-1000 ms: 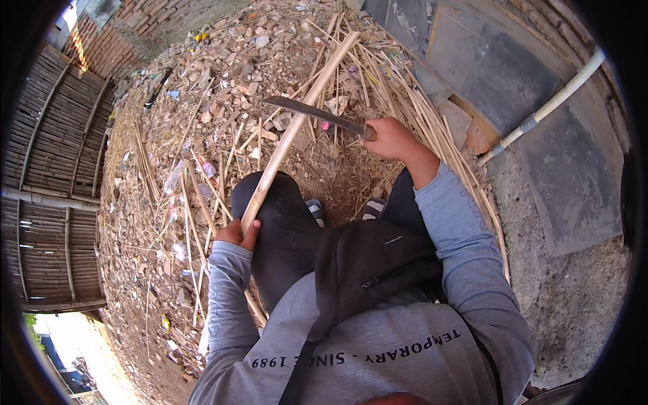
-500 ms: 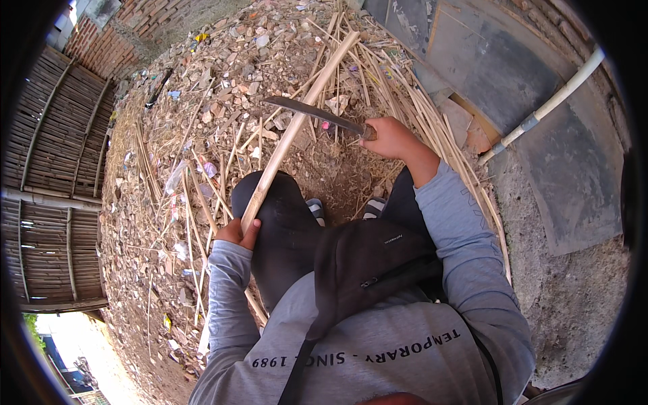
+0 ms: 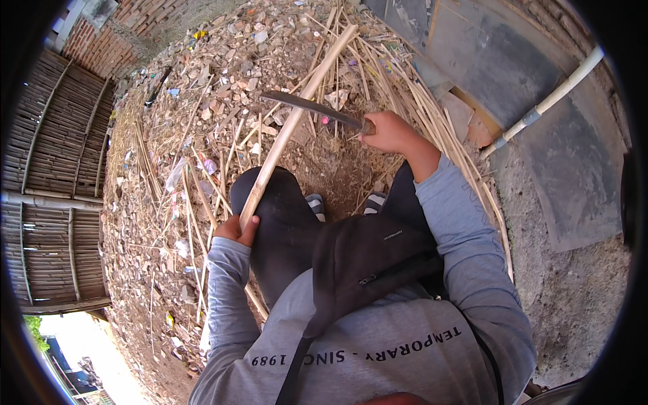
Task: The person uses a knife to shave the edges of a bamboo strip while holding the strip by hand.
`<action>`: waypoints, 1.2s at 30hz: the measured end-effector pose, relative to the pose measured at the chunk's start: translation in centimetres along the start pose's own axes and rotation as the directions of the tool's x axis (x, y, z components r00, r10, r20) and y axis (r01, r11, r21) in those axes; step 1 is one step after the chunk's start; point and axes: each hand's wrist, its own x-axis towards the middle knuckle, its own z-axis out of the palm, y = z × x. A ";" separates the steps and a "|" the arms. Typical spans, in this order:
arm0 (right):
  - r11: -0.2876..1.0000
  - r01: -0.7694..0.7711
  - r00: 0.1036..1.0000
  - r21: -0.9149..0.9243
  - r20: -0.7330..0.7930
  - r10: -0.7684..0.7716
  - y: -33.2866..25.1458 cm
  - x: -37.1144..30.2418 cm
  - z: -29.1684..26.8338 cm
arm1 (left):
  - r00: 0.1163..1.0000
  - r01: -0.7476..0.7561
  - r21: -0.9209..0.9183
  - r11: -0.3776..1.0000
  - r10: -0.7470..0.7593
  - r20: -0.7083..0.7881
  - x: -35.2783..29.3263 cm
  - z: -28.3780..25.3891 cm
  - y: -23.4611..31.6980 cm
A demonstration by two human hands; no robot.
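My left hand (image 3: 236, 231) is closed round the near end of a long, pale split bamboo strip (image 3: 275, 154). The strip slants up and to the right, passing over my left knee, with its far end above the littered ground. In my right hand (image 3: 391, 133) is the handle of a machete (image 3: 314, 106), its dark blade pointing left. The blade crosses the strip a little beyond its middle and seems to touch it; the exact contact is too small to tell.
Many thin bamboo strips (image 3: 422, 101) lie in a heap at the right, others on the rubble ground (image 3: 223, 88). A woven bamboo wall (image 3: 57, 135) stands left. On the right are dark flat sheets (image 3: 496, 61), a pale pole (image 3: 547, 104) and a concrete slab (image 3: 540, 283).
The bamboo strip and my left hand have shifted very slightly left, and the machete has moved up a little. Both grips are the same.
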 end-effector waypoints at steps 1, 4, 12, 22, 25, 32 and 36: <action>1.000 0.000 1.000 0.001 0.002 0.000 -0.1 -0.1 -0.1 | 0.999 0.028 0.023 0.999 -0.028 0.027 0.1 -0.1 0.0; 1.000 0.003 1.000 0.001 0.010 -0.003 -0.3 -0.1 -0.3 | 0.996 0.068 0.023 0.997 -0.069 0.057 0.1 -0.4 0.3; 0.999 0.046 0.999 0.012 -0.019 -0.046 0.3 -0.1 0.1 | 0.997 0.069 -0.045 0.997 -0.067 0.047 0.0 -0.4 0.3; 0.999 0.044 0.999 0.000 0.014 -0.044 0.4 0.0 0.0 | 0.997 0.076 -0.043 0.996 -0.075 0.030 0.0 -0.4 0.5; 0.999 0.043 0.999 0.011 0.023 -0.043 0.3 0.0 -0.1 | 0.996 0.081 -0.039 0.996 -0.080 0.028 -0.1 -0.5 0.9; 0.999 0.036 0.999 0.003 0.017 -0.036 0.4 0.1 0.0 | 0.998 0.059 -0.041 0.997 -0.058 0.013 -0.1 -0.2 0.5; 0.999 0.032 0.999 0.001 0.018 -0.032 0.8 0.1 0.2 | 0.997 0.067 -0.013 0.998 -0.066 0.037 0.1 -0.1 0.2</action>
